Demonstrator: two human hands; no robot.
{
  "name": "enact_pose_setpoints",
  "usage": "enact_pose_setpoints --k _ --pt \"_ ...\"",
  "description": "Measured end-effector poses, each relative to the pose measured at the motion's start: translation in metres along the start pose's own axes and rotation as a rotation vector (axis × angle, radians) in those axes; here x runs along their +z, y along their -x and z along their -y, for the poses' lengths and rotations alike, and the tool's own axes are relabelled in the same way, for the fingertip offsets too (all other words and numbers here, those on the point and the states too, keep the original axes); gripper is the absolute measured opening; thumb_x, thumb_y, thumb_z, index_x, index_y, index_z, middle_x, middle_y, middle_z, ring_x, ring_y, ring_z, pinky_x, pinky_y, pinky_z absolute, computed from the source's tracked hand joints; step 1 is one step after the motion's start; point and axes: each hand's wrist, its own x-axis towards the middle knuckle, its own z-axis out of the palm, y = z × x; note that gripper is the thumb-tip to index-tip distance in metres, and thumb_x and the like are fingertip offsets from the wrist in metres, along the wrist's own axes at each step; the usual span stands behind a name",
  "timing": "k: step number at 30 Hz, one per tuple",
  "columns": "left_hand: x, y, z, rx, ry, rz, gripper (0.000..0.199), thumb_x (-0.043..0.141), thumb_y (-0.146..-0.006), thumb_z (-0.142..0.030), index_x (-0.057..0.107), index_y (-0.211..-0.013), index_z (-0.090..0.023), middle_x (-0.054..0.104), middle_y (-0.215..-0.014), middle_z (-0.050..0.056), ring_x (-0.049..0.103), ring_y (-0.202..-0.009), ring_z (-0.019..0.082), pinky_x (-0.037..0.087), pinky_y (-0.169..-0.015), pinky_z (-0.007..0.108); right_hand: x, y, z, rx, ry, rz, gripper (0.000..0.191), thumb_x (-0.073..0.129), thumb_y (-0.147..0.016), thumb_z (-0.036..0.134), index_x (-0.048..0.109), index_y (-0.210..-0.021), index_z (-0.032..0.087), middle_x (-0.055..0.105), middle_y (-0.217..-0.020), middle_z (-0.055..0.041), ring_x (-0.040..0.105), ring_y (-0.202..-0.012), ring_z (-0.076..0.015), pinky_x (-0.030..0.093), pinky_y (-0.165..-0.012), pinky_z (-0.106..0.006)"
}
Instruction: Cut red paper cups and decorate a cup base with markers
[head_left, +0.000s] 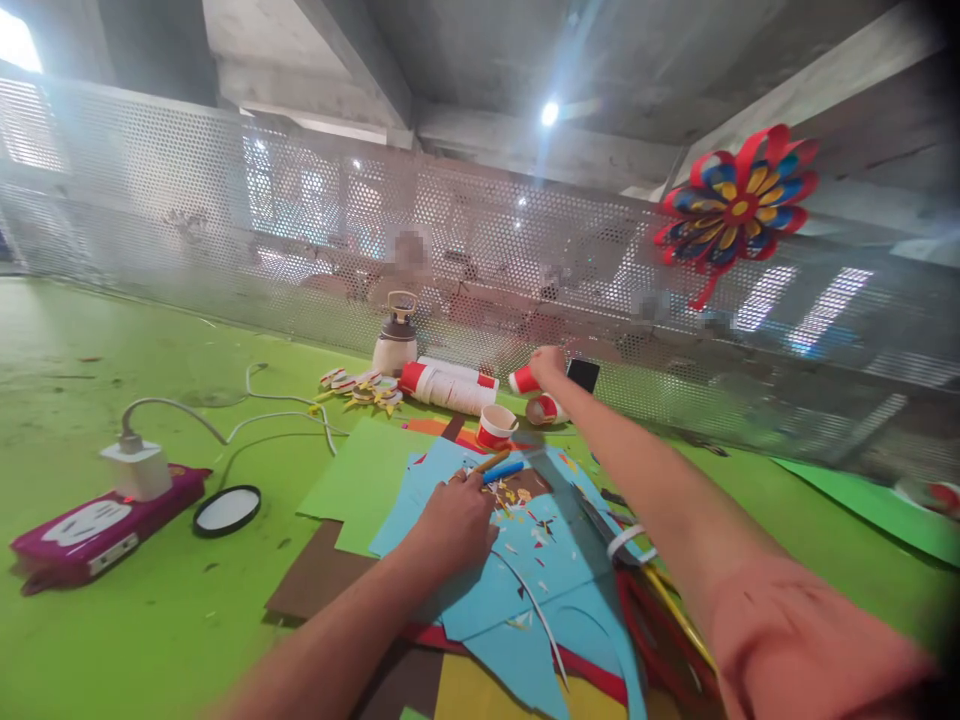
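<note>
My left hand point(457, 520) rests over blue paper point(555, 570), its fingers closed around a blue marker point(502, 472) and a yellow-brown marker point(491, 461). Far forward, my right hand point(548, 364) is wrapped round a red and white paper cup point(523, 379). Just below that cup, another red and white cup point(545, 409) lies on its side. An upright paper cup point(496, 427) stands between my hands. Small paper scraps point(517, 495) are scattered on the blue sheet. Scissors point(600, 525) lie under my right forearm.
Stacked cups point(454, 388) lie before a lantern-like jar point(395, 345). A purple power bank point(109, 530) with a white plug and cable sits left, near a round black-rimmed disc point(227, 510). Perforated mesh point(480, 260) stands behind; a paper flower point(739, 208) hangs right.
</note>
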Motion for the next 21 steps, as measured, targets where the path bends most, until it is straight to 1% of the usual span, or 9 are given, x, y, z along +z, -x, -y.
enact_pose_setpoints --k 5,7,9,11,13,16,18,19,21 --pt "0.0 0.0 0.0 0.006 0.026 -0.024 0.024 0.058 -0.082 -0.027 0.072 -0.096 -0.014 0.066 -0.112 0.019 0.06 -0.109 0.037 0.052 -0.088 0.05 -0.056 0.002 -0.054 0.134 -0.006 -0.167 0.032 0.059 -0.095 0.033 0.059 -0.124 0.018 0.061 -0.126 -0.0097 0.063 -0.106 -0.023 0.054 -0.089 -0.044" --pt "0.001 0.0 0.0 0.005 0.045 -0.036 0.022 0.059 -0.081 -0.026 0.072 -0.094 -0.013 0.067 -0.109 0.019 0.061 -0.107 0.036 0.051 -0.089 0.05 -0.065 0.01 -0.066 0.144 -0.033 -0.196 0.032 0.06 -0.095 0.032 0.059 -0.124 0.018 0.06 -0.127 -0.0098 0.063 -0.106 -0.0233 0.054 -0.089 -0.045" --pt "0.001 0.001 -0.001 0.003 0.074 -0.056 0.019 0.059 -0.082 -0.026 0.072 -0.091 -0.015 0.069 -0.106 0.017 0.063 -0.104 0.034 0.051 -0.089 0.048 -0.065 0.02 -0.066 0.13 -0.079 -0.201 0.032 0.06 -0.095 0.032 0.059 -0.124 0.018 0.061 -0.126 -0.0096 0.063 -0.106 -0.023 0.054 -0.089 -0.045" --pt "-0.001 0.0 -0.001 -0.024 0.123 -0.109 0.019 0.056 -0.086 -0.026 0.071 -0.092 -0.017 0.069 -0.103 0.014 0.065 -0.099 0.03 0.052 -0.087 0.044 -0.061 0.03 -0.053 0.088 -0.14 -0.19 0.032 0.06 -0.095 0.032 0.059 -0.123 0.017 0.061 -0.125 -0.0096 0.063 -0.105 -0.0228 0.054 -0.088 -0.044" --pt "-0.005 -0.003 0.001 -0.081 0.198 -0.199 0.021 0.052 -0.09 -0.027 0.069 -0.098 -0.018 0.069 -0.099 0.011 0.066 -0.092 0.025 0.053 -0.083 0.038 -0.054 0.042 -0.03 0.009 -0.209 -0.172 0.031 0.059 -0.095 0.032 0.06 -0.123 0.018 0.062 -0.124 -0.0093 0.064 -0.104 -0.0225 0.055 -0.087 -0.043" --pt "-0.012 -0.009 0.009 -0.191 0.299 -0.342 0.031 0.047 -0.095 -0.031 0.059 -0.119 -0.015 0.066 -0.101 0.01 0.066 -0.09 0.021 0.054 -0.081 0.034 -0.045 0.071 0.009 -0.157 -0.312 -0.124 0.028 0.058 -0.096 0.033 0.062 -0.119 0.018 0.063 -0.122 -0.0085 0.064 -0.103 -0.0219 0.055 -0.087 -0.042" --pt "-0.017 -0.011 0.015 -0.272 0.323 -0.509 0.046 0.05 -0.094 -0.035 0.045 -0.134 -0.012 0.061 -0.115 0.015 0.062 -0.106 0.025 0.052 -0.089 0.039 -0.042 0.098 0.032 -0.274 -0.373 -0.065 0.026 0.058 -0.096 0.032 0.063 -0.116 0.017 0.065 -0.118 -0.0078 0.065 -0.1 -0.0208 0.055 -0.086 -0.041" --pt "-0.018 -0.012 0.018 -0.296 0.333 -0.649 0.055 0.057 -0.091 -0.037 0.04 -0.137 -0.012 0.057 -0.122 0.018 0.057 -0.116 0.029 0.05 -0.096 0.044 -0.041 0.113 0.042 -0.329 -0.399 -0.024 0.024 0.058 -0.096 0.032 0.064 -0.115 0.017 0.066 -0.114 -0.0072 0.065 -0.097 -0.0195 0.055 -0.085 -0.04" --pt "-0.02 -0.012 0.021 -0.251 0.345 -0.821 0.075 0.069 -0.083 -0.039 0.033 -0.143 -0.013 0.05 -0.134 0.022 0.047 -0.129 0.034 0.043 -0.104 0.051 -0.04 0.143 0.056 -0.42 -0.44 0.066 0.022 0.063 -0.092 0.027 0.066 -0.111 0.017 0.069 -0.098 -0.0036 0.066 -0.085 -0.0175 0.055 -0.079 -0.037"
